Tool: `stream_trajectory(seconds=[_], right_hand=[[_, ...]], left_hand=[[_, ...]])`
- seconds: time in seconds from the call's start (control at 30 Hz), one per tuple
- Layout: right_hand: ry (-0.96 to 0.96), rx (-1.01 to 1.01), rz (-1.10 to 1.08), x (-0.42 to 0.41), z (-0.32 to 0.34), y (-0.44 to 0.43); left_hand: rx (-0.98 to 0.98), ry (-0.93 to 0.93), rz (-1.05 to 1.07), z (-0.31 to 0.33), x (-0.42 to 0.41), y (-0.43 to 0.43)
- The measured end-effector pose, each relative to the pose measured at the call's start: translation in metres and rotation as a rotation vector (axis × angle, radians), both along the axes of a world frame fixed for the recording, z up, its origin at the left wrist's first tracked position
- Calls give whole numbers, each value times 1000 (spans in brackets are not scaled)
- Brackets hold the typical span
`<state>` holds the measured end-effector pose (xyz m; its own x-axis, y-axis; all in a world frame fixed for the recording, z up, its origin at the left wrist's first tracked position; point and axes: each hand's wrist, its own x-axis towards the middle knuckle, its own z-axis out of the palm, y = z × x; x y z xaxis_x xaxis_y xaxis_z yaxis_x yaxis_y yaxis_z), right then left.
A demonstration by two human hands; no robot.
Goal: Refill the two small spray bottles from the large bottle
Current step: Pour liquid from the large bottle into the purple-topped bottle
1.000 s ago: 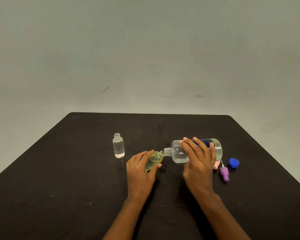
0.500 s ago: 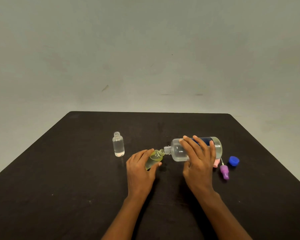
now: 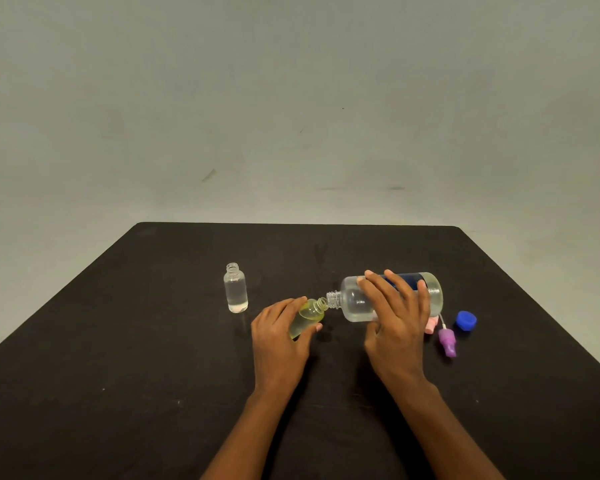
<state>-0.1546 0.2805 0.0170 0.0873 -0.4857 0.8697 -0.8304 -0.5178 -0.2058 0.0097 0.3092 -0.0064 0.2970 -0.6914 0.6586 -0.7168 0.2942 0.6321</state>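
My right hand [image 3: 394, 323] grips the large clear bottle [image 3: 355, 301], which has a dark blue label and is tipped almost flat with its open neck pointing left. My left hand [image 3: 278, 336] holds a small yellowish bottle [image 3: 309, 315] tilted so that its open mouth meets the large bottle's neck. A second small clear bottle [image 3: 235, 288] stands upright and uncapped to the left, with clear liquid inside.
On the black table [image 3: 153, 341], right of my right hand, lie a purple spray top [image 3: 447, 342], a blue cap [image 3: 466, 320] and a pink piece [image 3: 431, 325] partly hidden behind my hand. A plain grey wall stands behind the table.
Both hands and the two joined bottles have lifted very slightly; otherwise the pose is the same.
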Motion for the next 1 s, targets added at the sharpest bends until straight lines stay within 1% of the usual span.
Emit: stream_trajectory(seconds=[0.83, 1.0], right_hand=[[16, -5, -10, 1, -1, -1], [22, 19, -7, 0, -1, -1]], left_hand=[[-2, 3, -1, 1, 0, 0], [5, 4, -2, 1, 0, 0]])
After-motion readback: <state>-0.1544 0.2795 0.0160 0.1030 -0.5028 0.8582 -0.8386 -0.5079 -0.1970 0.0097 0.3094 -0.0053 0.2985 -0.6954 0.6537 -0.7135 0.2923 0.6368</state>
